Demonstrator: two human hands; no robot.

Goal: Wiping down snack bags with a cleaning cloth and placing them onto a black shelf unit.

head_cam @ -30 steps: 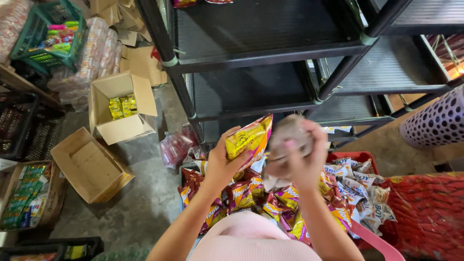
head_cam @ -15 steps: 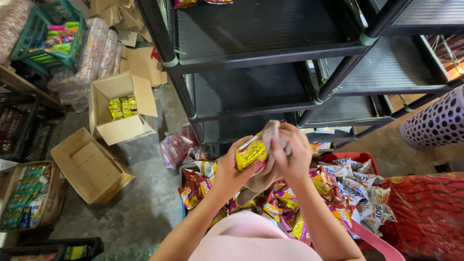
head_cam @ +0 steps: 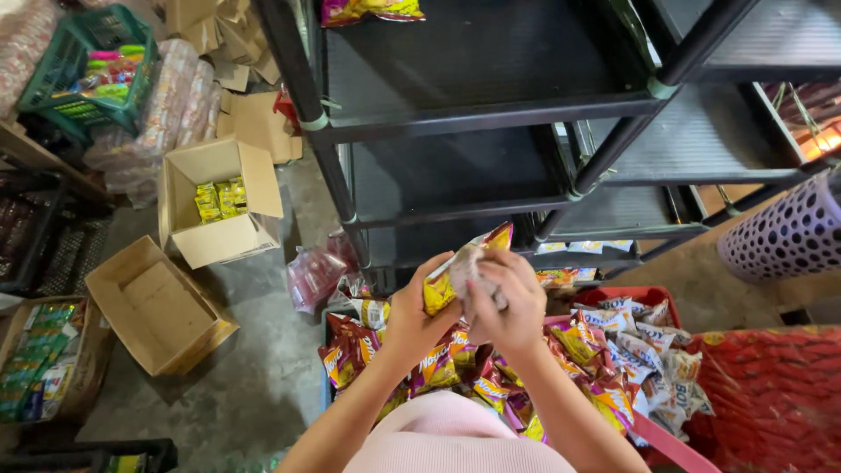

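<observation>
- The left hand [head_cam: 416,307] is clamped on a yellow snack packet [head_cam: 455,271], thumb and fingers pinching its lower edge, so the packet stands up between both hands, above the bins and in front of the lowest shelf
- The right hand [head_cam: 508,302] is closed over the same packet from the other side, its fingers curled around a crumpled, greyish bit of wrapper; whether that is part of the packet or a second thing, I cannot tell
- The two hands are pressed together on the packet, held close above a heap of red and yellow snack packets [head_cam: 455,368] in a bin below
- Just to the right lies a red crate [head_cam: 653,296] with white and blue packets [head_cam: 648,337], and further right a red mesh sack [head_cam: 771,394]
- Ahead stands a black shelf rack [head_cam: 491,114], mostly bare, with one packet at its top edge
- To the left sit an open box with yellow packs [head_cam: 219,206], an empty carton [head_cam: 153,307] and a green crate [head_cam: 88,61]
- Risk, as I judge it: so tight a squeeze could crush the contents or burst the seam, and a slipping grip would drop the packet into the heap, where it is lost among look-alikes
</observation>
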